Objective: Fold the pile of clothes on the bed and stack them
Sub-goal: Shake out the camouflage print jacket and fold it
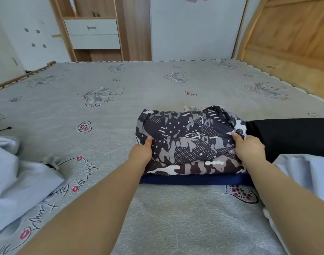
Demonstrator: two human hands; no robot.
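Observation:
A folded, puffy camouflage garment [190, 138] in grey, black and white lies on the bed [106, 111], on top of a folded navy-blue garment [194, 180] whose front edge shows beneath it. My left hand [141, 153] grips the camouflage bundle's left side, thumb on top. My right hand [249, 148] grips its right side, thumb pressed into the fabric. A black garment [289, 137] lies just right of the bundle, touching it.
Pale blue-white cloth [19, 181] is heaped at the left, and more pale cloth [304, 177] lies at the right under my forearm. A wooden headboard [289, 37] rises at the right. Wardrobe drawers [92, 34] stand beyond the bed's far edge.

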